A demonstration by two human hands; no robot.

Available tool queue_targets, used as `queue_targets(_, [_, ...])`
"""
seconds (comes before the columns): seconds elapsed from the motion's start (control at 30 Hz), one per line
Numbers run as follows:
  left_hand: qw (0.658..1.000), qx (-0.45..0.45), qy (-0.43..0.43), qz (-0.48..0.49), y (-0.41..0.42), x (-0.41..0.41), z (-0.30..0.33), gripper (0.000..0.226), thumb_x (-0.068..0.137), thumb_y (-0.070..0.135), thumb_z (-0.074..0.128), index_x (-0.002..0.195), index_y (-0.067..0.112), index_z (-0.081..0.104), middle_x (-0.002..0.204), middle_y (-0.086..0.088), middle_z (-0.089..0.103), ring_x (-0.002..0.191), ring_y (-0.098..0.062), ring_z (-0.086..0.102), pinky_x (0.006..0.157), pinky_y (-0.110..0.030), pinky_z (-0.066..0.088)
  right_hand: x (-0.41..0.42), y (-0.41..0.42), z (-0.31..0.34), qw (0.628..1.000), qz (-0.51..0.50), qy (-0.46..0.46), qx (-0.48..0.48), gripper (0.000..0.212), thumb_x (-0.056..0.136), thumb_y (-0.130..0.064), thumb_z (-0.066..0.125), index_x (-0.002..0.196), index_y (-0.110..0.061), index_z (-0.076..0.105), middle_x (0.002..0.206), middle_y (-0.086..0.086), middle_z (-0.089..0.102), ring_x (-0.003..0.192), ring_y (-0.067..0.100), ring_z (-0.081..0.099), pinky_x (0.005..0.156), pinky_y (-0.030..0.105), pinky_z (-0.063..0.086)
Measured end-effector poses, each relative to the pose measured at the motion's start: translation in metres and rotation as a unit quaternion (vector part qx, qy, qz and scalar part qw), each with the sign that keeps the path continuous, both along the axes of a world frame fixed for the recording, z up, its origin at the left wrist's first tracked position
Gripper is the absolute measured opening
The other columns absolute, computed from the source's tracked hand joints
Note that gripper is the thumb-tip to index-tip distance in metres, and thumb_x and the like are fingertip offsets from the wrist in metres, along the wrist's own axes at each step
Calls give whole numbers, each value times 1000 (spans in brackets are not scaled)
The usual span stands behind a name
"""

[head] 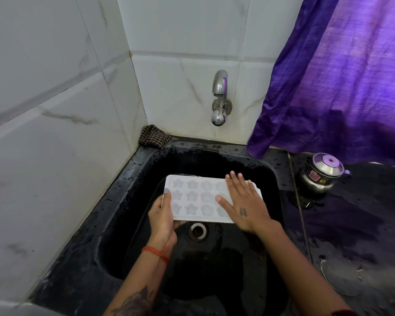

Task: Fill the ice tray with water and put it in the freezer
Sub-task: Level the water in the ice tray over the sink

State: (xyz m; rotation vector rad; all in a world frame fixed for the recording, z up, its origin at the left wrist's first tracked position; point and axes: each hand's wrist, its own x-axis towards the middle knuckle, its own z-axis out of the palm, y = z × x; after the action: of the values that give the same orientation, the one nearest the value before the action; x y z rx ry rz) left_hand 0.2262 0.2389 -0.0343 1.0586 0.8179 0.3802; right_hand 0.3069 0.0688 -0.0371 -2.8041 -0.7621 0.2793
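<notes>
Tray is held crosswise over the sink, below and short of the tap. Its left end is gripped by the left hand; the right hand lies flat on top.

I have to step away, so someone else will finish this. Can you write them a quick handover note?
Left hand grips the ice tray's left end; right hand lies flat on its right part. The tray is held over the black sink, below and in front of the wall tap, which shows no running water. Whether the moulds hold water is unclear. Left: confirm filling, carry to freezer.
</notes>
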Motion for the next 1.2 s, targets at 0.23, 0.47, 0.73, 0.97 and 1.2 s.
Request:
queue_targets(0.23, [1000,6,5,12,2,1,-1,19,96,35,50,85,21,58,85,1,65,75,-15,63,44,-26,53,-2,-32,-10,998,-55,-3,24,102,72,-78,-9,151,-14,-9,159,0,-18,144,10,-22,115,26,-17])
queue_targets(0.47, [1000,8,7,17,1,2,-6,22,96,37,49,83,21,58,83,1,65,74,-16,63,47,-28,54,-43,-23,-31,986,-100,-77,105,110,74,-75,-24,151,-7,15,160,5,7,146,12,-7,117,24,-14])
queue_targets(0.73, [1000,-14,3,7,4,0,-13,20,96,35,50,88,19,59,89,-2,67,79,-19,65,55,-33,57,-64,0,-33,983,-32,-134,125,68,102,-48,13,136,-2,49,143,11,48,138,23,33,116,33,11])
queue_targets(0.97, [1000,-12,-13,8,0,3,-16,22,95,32,52,86,15,63,91,-9,68,77,-20,65,65,-33,53,-72,40,-13,976,151,-63,144,86,91,-64,-3,147,-7,28,156,5,23,145,16,2,116,22,-11])
queue_targets(1.2, [1000,5,-1,-4,-1,2,-18,46,96,47,41,102,8,65,94,-7,70,88,-19,66,82,-34,52,-68,69,5,968,219,17,121,90,80,-65,-6,152,-14,8,161,0,2,146,7,-10,115,21,-16])
